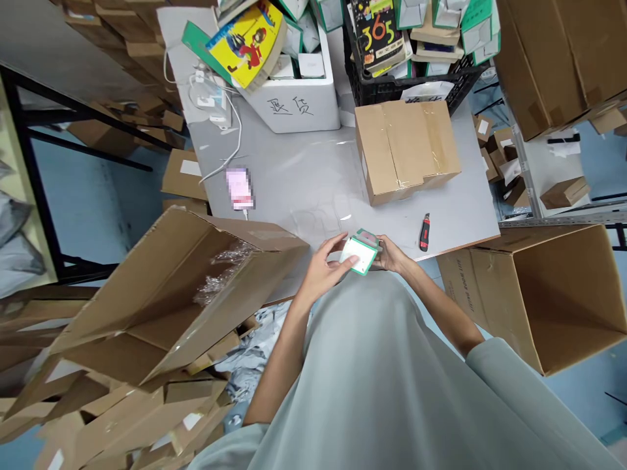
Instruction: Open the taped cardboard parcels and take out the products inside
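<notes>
Between my two hands, just over the table's front edge, is a small green and white box (360,253) with a white label on its upper face. My left hand (329,266) grips its left side, thumb lying on the label. The fingers of my right hand (388,254) close on its right side and are partly hidden behind it. On the grey table (313,170) to the right lies a red and black utility knife (424,232). A taped cardboard box (406,150) rests beyond my right hand.
At the back stand a white foam bin (298,104) and a black crate (362,88), both filled with books and small boxes. A phone (240,188) on a cable lies at left. Open cartons flank me, one left (161,294) and one right (480,287).
</notes>
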`<state>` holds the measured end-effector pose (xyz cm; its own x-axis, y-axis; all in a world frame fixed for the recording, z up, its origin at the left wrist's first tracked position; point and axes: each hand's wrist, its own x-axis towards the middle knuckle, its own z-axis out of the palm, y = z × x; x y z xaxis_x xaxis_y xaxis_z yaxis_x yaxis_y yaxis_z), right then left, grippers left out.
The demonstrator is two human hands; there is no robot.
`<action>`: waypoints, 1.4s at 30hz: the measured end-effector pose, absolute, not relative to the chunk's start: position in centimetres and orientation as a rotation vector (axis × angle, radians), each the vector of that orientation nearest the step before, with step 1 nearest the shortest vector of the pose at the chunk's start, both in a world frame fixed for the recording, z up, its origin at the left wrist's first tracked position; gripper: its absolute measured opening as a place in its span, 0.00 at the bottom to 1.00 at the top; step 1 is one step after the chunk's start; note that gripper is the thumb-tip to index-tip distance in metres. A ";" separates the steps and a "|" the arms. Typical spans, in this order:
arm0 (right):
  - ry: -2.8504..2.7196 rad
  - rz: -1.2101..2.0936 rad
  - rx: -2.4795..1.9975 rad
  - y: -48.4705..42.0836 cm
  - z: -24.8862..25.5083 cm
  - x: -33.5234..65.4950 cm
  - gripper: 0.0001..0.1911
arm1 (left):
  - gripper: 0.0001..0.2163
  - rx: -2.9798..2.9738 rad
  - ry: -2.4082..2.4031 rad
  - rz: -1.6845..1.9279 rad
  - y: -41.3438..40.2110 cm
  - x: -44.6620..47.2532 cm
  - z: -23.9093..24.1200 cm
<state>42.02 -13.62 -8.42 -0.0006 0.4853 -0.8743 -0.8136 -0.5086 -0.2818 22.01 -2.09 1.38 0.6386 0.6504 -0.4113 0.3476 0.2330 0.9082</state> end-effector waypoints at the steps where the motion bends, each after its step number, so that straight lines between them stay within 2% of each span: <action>1: 0.456 1.650 -1.275 -13.6 -8.3 41.9 0.13 | 0.40 1.425 0.942 0.266 -2.4 22.2 0.9; 4: 0.499 1.609 -1.277 -13.5 -8.3 41.3 0.12 | 0.43 1.608 1.011 0.305 -2.8 22.7 -0.9; 7: 0.310 1.592 -1.522 -13.6 -8.4 41.2 0.11 | 0.33 1.756 0.959 0.296 -2.2 22.8 -2.5; 10: 0.135 1.452 -1.696 -13.7 -8.2 41.8 0.14 | 0.30 1.870 0.831 0.217 -1.1 22.6 -3.9; 15: -0.589 1.174 -1.662 -13.1 -6.9 42.2 0.20 | 0.31 1.967 0.813 0.052 -0.7 22.6 -7.0; 21: -1.260 0.981 -1.922 -12.4 -6.5 41.0 0.14 | 0.39 1.839 0.879 0.108 -2.4 22.1 -9.4; 24: -1.453 0.904 -2.074 -12.5 -6.5 40.8 0.15 | 0.36 1.762 0.908 0.150 -2.8 21.5 -9.4; 34: -1.752 0.982 -2.135 -12.4 -6.0 40.7 0.21 | 0.32 1.731 0.911 0.165 -2.2 20.2 -9.6; 42: -1.918 1.027 -2.117 -12.2 -5.4 40.5 0.25 | 0.34 1.699 0.900 0.170 -2.2 19.8 -9.7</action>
<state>40.53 -12.21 -5.39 -0.0247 0.9145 -0.4037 0.8430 -0.1980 -0.5002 19.81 -2.24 -9.70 0.6955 0.6374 -0.3316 0.4720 -0.0574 0.8797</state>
